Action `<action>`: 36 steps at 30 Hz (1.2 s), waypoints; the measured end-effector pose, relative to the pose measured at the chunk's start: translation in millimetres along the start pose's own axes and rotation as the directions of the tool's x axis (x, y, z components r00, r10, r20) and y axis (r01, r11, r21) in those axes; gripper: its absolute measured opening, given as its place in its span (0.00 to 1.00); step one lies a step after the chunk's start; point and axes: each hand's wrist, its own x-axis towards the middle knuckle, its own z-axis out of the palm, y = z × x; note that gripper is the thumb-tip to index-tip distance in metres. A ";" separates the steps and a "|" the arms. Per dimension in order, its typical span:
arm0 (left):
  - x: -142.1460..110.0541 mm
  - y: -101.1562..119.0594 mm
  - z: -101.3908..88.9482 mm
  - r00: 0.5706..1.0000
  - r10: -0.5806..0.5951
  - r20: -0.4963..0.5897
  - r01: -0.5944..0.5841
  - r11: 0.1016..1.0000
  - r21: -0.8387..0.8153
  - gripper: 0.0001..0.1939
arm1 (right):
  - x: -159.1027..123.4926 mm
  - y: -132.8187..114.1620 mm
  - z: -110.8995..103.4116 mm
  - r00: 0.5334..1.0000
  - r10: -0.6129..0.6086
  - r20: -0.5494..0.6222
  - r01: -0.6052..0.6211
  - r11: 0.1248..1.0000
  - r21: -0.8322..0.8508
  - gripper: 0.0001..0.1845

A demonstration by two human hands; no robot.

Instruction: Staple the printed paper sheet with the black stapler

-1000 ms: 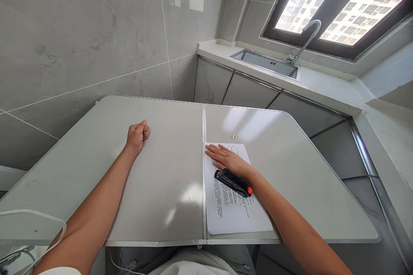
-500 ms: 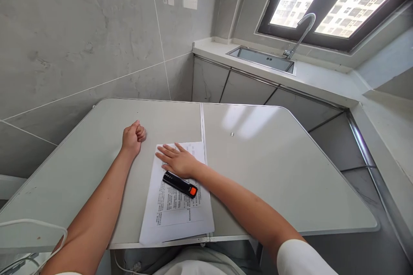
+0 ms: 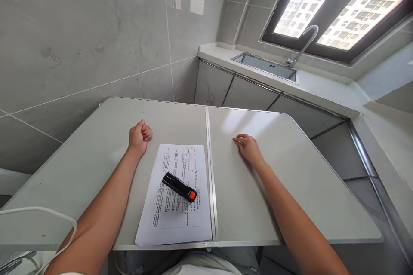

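Observation:
My left hand [image 3: 140, 137] rests as a closed fist on the folding table [image 3: 284, 189], left of the papers. I see nothing sticking out of it. Across the middle seam, my right hand [image 3: 249, 149] touches the right half of the table with thumb and fingertips pinched together. Those fingertips cover the spot of a small pale piece, which is hidden now. A printed stack of paper [image 3: 174, 234] lies at the table's near edge, left of the seam. On top of it, slantwise, is a black stapler [image 3: 177, 185] with an orange end; neither hand touches it.
A white cable [image 3: 35, 209] loops over my left forearm at the lower left. Behind the table runs a counter [image 3: 332, 90] with a steel sink [image 3: 264, 66] and a faucet [image 3: 305, 43] below a window. A grey tiled wall [image 3: 80, 30] stands at the left.
My right hand has lifted off the papers and moved right across the seam to the small pale piece, its spread fingers now pinched. My left fist stays put; the view has shifted slightly.

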 end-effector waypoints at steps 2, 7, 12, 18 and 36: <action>-2.6 1.0 1.2 1.000 -0.003 -0.002 0.003 1.000 0.011 0.29 | 0.6 13.3 -1.8 0.999 -0.039 0.022 0.039 0.999 0.021 0.15; -5.8 0.2 2.3 1.000 0.023 0.000 -0.023 0.997 0.075 0.29 | 12.4 -6.7 8.3 1.000 0.021 -0.002 -0.020 0.989 0.150 0.11; -5.9 -1.0 2.8 0.999 0.023 0.025 -0.026 0.990 0.137 0.30 | 51.6 -87.0 52.9 1.000 -0.003 0.002 0.002 0.927 0.375 0.08; -6.0 -2.6 2.6 1.000 0.014 0.017 -0.016 0.984 0.177 0.31 | 93.4 -185.4 129.0 0.960 -0.245 0.137 0.182 0.915 0.361 0.07; -5.8 -7.7 5.1 0.997 0.026 0.071 -0.046 0.954 0.297 0.30 | 14.9 -59.3 37.5 0.996 0.090 -0.024 -0.083 0.977 0.198 0.18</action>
